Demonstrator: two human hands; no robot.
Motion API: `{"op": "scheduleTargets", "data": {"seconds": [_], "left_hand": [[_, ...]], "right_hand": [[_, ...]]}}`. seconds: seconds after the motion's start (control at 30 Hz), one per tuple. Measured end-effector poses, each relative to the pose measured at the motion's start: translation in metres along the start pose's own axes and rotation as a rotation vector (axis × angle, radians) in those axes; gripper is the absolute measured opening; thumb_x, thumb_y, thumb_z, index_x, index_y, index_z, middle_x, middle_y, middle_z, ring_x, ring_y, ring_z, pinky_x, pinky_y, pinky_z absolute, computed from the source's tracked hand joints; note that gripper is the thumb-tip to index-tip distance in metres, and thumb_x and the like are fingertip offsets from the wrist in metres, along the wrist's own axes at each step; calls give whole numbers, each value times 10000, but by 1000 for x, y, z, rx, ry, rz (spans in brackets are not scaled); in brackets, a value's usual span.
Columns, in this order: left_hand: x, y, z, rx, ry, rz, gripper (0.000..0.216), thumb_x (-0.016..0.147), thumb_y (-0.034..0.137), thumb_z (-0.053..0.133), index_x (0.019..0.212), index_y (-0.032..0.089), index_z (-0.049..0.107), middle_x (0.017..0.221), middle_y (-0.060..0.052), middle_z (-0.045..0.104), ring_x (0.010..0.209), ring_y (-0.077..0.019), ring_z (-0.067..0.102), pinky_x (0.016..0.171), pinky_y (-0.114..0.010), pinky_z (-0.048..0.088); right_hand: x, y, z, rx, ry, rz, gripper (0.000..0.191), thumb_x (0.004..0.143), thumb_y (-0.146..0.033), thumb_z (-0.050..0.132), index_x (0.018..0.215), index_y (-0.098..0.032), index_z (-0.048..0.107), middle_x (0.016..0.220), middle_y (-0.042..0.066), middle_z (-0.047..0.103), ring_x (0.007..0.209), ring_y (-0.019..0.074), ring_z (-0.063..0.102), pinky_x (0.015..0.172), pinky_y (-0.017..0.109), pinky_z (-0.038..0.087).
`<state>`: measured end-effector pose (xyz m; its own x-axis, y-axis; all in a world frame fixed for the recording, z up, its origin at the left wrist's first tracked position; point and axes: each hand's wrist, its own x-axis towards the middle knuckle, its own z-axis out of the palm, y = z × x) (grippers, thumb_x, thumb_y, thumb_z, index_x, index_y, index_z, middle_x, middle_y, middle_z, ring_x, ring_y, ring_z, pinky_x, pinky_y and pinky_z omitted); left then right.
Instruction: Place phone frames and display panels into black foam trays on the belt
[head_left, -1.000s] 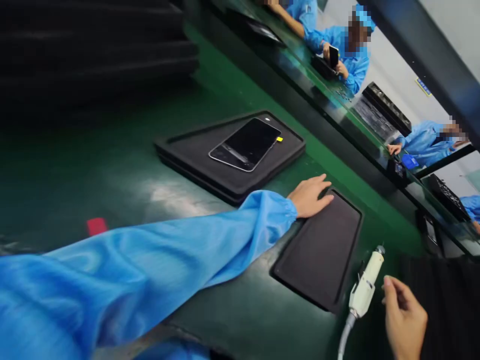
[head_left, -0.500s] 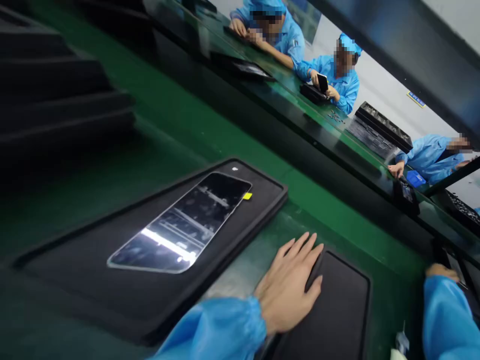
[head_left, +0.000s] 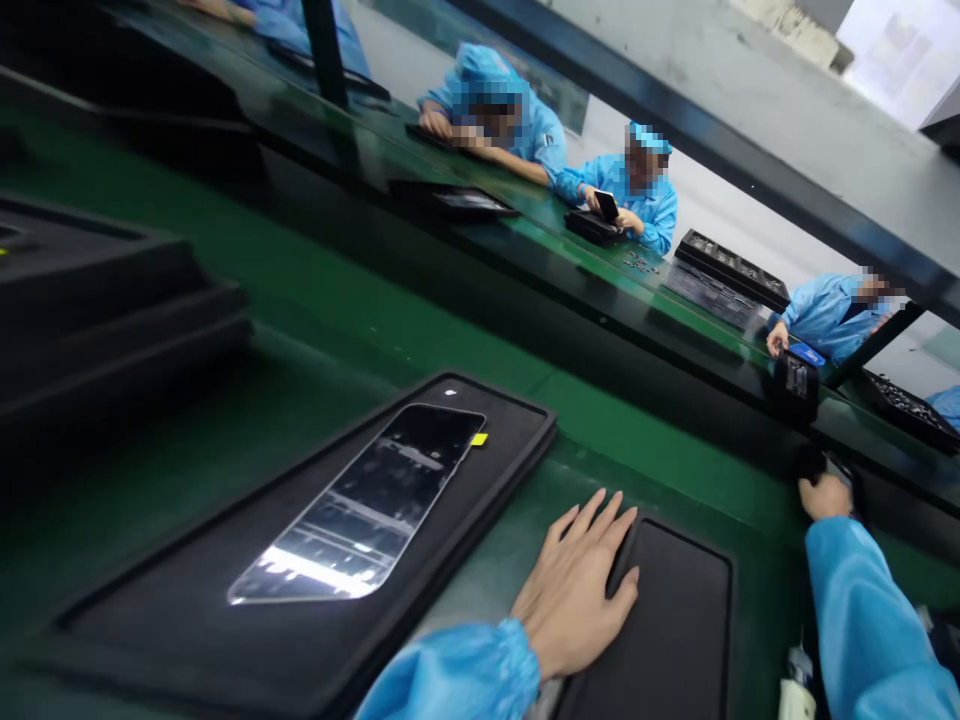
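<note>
My left hand (head_left: 577,585) lies flat with fingers stretched, across the left rim of a small black tray (head_left: 675,620). To its left is a larger black tray (head_left: 487,560) holding a glossy phone screen (head_left: 360,510) with a yellow tab (head_left: 479,440) on its edge. At the far right my right hand (head_left: 826,497) is reached forward to the back of the bench, its fingers curled at a dark slab (head_left: 846,472). Blur and the hand itself hide most of that slab.
Stacked black trays (head_left: 120,300) stand at the left. A white-handled tool (head_left: 796,685) sits at the lower right. Beyond a raised ledge, co-workers in blue (head_left: 517,130) sit at another bench with trays and a parts box (head_left: 731,270). A metal beam crosses above.
My right hand has moved forward and left to the back of the bench. My left hand stays on the small tray. The view has tilted up and shifted slightly.
</note>
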<state>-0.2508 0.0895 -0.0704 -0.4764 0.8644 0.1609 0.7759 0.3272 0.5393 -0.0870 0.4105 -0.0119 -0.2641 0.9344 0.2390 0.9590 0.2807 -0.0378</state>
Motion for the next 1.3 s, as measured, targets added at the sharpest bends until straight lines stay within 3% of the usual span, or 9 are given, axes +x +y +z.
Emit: {"op": "scheduleTargets", "data": {"seconds": [0.17, 0.37, 0.53, 0.7, 0.83, 0.93, 1.1, 1.2, 1.3], "left_hand": [[2, 13, -9, -137, -29, -40, 607, 793, 375, 526, 1347, 129, 484, 1458, -135, 373, 1409, -293, 214, 1147, -514, 155], [-2, 5, -5, -779, 222, -90, 589, 835, 557, 494, 1252, 153, 589, 1323, -143, 534, 1283, -315, 437, 1133, -492, 224], [-3, 9, -11, -1099, 280, -68, 574, 819, 440, 583, 1295, 121, 539, 1292, -135, 564, 1211, -267, 525, 1034, -388, 425], [-10, 27, -1, -1299, 217, -163, 757, 659, 124, 657, 1375, 86, 416, 1340, -180, 511, 1198, -286, 535, 981, -372, 484], [-19, 32, 9, -1296, 131, -182, 671, 655, 56, 499, 1325, 56, 463, 1266, -161, 578, 1136, -261, 585, 931, -366, 530], [-25, 35, 14, -1219, 131, -144, 635, 647, 41, 475, 1277, 95, 527, 1255, -114, 596, 1155, -239, 574, 988, -368, 497], [-25, 26, 13, -954, 209, -101, 559, 647, 80, 572, 1202, 133, 602, 1327, -84, 542, 1347, -243, 366, 1204, -410, 112], [-23, 13, 10, -846, 135, -75, 651, 620, 220, 694, 1245, 90, 564, 1336, -147, 520, 1305, -322, 414, 1171, -479, 221], [-22, 1, 10, -792, 13, -8, 771, 570, 319, 744, 1272, 81, 532, 1328, -155, 526, 1249, -319, 482, 1124, -458, 330]], "right_hand": [[-51, -49, -27, 105, -59, -220, 160, 844, -268, 568, 775, -142, 639, 771, 42, 643, 796, 165, 610, 729, 277, 459], [-158, -102, -69, 245, -69, -510, 190, 777, -258, 561, 813, -117, 683, 765, 97, 669, 746, 214, 628, 693, 285, 438], [-273, -110, -84, 225, 99, -692, 196, 804, -183, 449, 722, -146, 623, 746, 113, 629, 654, 220, 611, 562, 303, 407], [-355, -112, -82, 271, 336, -681, 313, 901, -154, 315, 781, -149, 605, 751, 102, 597, 559, 183, 567, 478, 293, 375], [-374, -78, -73, 438, 528, -753, 255, 949, -285, 413, 1031, -120, 588, 862, 102, 635, 748, 203, 620, 597, 288, 459], [-368, -39, -56, 453, 575, -699, 216, 937, -267, 459, 1032, -128, 596, 947, 111, 657, 852, 226, 623, 755, 344, 485], [-340, -12, -31, 324, 242, -593, 383, 927, -377, 473, 1169, -106, 595, 1314, 174, 527, 1204, 325, 506, 947, 489, 460], [-326, -23, -33, 281, -26, -602, 611, 845, -449, 608, 1309, -69, 494, 1415, 182, 405, 1318, 339, 378, 1073, 543, 346], [-319, -37, -34, 277, -78, -622, 648, 814, -441, 655, 1295, -35, 502, 1388, 215, 431, 1321, 354, 366, 1099, 529, 313]]}}
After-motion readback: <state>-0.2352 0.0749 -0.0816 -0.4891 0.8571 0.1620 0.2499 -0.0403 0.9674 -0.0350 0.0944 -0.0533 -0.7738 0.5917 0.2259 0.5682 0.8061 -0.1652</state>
